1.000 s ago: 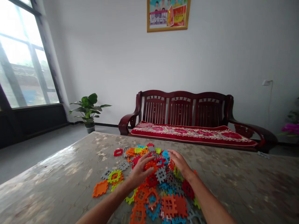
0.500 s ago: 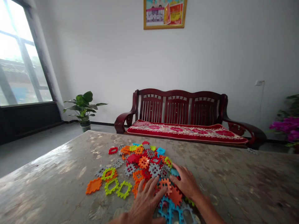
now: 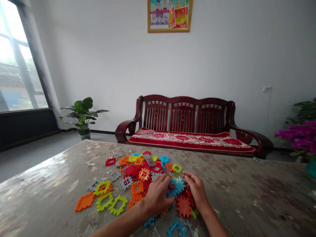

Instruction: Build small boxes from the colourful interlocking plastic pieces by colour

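Note:
A heap of flat, toothed plastic building tiles in red, orange, green, blue and grey lies spread on the mottled table. My left hand rests palm down on the near part of the heap, fingers curled on a blue tile. My right hand sits just right of it, fingers bent down onto the same cluster of tiles. An orange tile lies between my wrists. What each hand grips is partly hidden by the fingers.
Green frame tiles and an orange tile lie at the heap's left. Beyond the table stand a dark wooden bench with a red cushion, a potted plant by the window, and purple flowers at the right.
Both hands pulled back from the heap's far part toward me, then moved forward again onto the blue tile. Tiles were spread about. The view shifted right, showing more of the flowers.

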Action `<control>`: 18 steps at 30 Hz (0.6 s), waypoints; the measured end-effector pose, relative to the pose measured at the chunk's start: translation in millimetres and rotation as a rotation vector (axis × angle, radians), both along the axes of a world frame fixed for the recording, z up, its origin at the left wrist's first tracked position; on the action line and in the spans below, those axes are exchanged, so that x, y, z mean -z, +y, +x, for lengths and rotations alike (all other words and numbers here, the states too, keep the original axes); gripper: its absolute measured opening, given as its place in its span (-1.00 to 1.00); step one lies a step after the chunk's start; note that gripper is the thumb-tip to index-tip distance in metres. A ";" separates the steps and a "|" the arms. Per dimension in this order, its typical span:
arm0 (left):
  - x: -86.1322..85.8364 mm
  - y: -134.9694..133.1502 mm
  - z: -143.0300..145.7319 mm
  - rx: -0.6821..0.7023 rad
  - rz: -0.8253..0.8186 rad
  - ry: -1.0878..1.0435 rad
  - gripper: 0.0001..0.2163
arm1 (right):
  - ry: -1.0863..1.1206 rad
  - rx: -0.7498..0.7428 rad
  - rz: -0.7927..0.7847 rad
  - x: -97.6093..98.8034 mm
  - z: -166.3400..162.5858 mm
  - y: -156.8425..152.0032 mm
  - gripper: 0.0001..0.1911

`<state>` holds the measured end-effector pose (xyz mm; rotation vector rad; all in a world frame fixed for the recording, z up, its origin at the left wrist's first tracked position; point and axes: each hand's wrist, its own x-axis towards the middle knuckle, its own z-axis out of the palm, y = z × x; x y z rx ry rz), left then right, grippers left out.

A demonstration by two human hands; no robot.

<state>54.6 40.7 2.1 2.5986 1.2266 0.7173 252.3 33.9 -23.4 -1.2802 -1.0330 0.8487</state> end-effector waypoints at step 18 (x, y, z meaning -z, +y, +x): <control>-42.8 119.8 26.5 -0.167 -0.109 0.347 -0.44 | -0.298 0.222 0.085 25.3 25.3 -2.2 -0.58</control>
